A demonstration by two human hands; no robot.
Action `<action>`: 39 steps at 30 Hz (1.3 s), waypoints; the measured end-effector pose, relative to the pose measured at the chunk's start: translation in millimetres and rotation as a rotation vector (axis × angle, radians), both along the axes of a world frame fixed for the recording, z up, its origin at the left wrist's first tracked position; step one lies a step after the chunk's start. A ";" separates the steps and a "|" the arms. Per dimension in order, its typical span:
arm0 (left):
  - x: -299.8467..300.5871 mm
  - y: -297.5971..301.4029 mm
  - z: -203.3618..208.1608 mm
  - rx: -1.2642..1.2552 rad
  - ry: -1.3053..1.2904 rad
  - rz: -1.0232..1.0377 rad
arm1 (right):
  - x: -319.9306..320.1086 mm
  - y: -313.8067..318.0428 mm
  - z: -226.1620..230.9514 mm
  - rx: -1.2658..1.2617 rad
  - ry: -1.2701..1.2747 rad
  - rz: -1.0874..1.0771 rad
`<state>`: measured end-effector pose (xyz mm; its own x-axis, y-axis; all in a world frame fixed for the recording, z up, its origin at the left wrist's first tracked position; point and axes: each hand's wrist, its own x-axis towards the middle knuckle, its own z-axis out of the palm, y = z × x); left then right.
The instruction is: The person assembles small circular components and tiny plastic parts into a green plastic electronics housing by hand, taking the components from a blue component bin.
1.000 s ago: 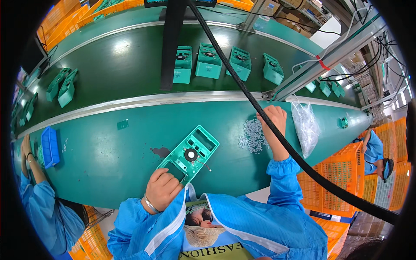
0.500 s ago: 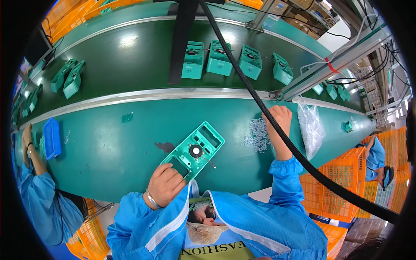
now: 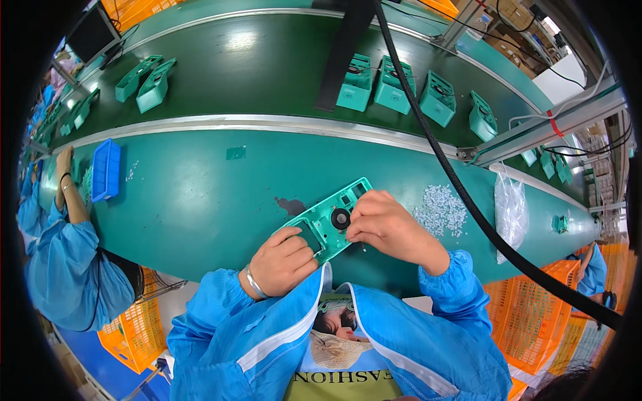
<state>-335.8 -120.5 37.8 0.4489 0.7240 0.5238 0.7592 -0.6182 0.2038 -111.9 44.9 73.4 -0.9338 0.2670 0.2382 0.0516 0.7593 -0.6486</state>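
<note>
A green plastic housing (image 3: 328, 236) lies at a slant on the table before me, with a round black speaker-like part (image 3: 340, 218) set in it. My left hand (image 3: 286, 262) is closed around the frame at its lower left end. Over the upper right part of the housing, my right hand (image 3: 381, 226) has its fingertips pinched together beside the round part. Whatever sits between those fingertips is too small or hidden to make out. A short wire end (image 3: 364, 248) shows just below them. To the right lies a spread of small pale pieces (image 3: 440, 210).
Beyond a metal rail (image 3: 221, 123), several green housings (image 3: 354, 90) stand on a dark green surface. A clear plastic bag (image 3: 510, 214) lies to the right. At left are a blue bin (image 3: 105, 170) and another person's arm (image 3: 75, 200). A black cable (image 3: 438, 144) crosses the view.
My right hand has moved from the small pale pieces leftward onto the housing. The left hand keeps its hold. The whole view has shifted, and the round part's centre now looks dark instead of white.
</note>
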 end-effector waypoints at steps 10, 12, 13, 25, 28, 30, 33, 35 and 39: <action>-0.7 -2.8 -2.4 -0.019 -0.006 -0.012 | -9.0 0.2 3.6 0.085 -0.018 0.031; -0.2 -1.0 -2.6 -0.004 -0.013 -0.009 | -10.5 -1.2 5.0 0.096 -0.024 0.033; 0.1 -0.5 -2.7 0.012 -0.020 -0.010 | -11.2 -1.9 6.0 0.107 -0.030 0.032; 0.7 -4.8 -1.0 -0.019 0.007 -0.002 | -21.0 8.8 10.1 0.234 -0.171 0.147; -0.9 -3.5 -1.7 -0.014 -0.002 -0.003 | -22.5 15.1 8.3 0.074 -0.280 0.141; -0.6 -3.4 -2.1 -0.009 -0.011 0.002 | -19.8 17.2 6.1 0.026 -0.271 0.145; -2.0 -3.6 -0.8 -0.005 -0.015 0.001 | -20.2 15.5 3.2 0.000 -0.253 0.144; -3.4 -4.1 0.6 -0.005 -0.010 -0.001 | -21.5 13.5 4.5 0.024 -0.244 0.141; -3.3 -4.5 2.5 -0.004 -0.005 -0.001 | -24.2 7.8 11.4 0.076 -0.249 0.124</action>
<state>-339.1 -125.0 40.3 0.4466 0.7258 0.5232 0.7577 -0.6178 0.2103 -136.1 52.7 84.8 -0.9904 0.1374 0.0122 0.1062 0.8156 -0.5687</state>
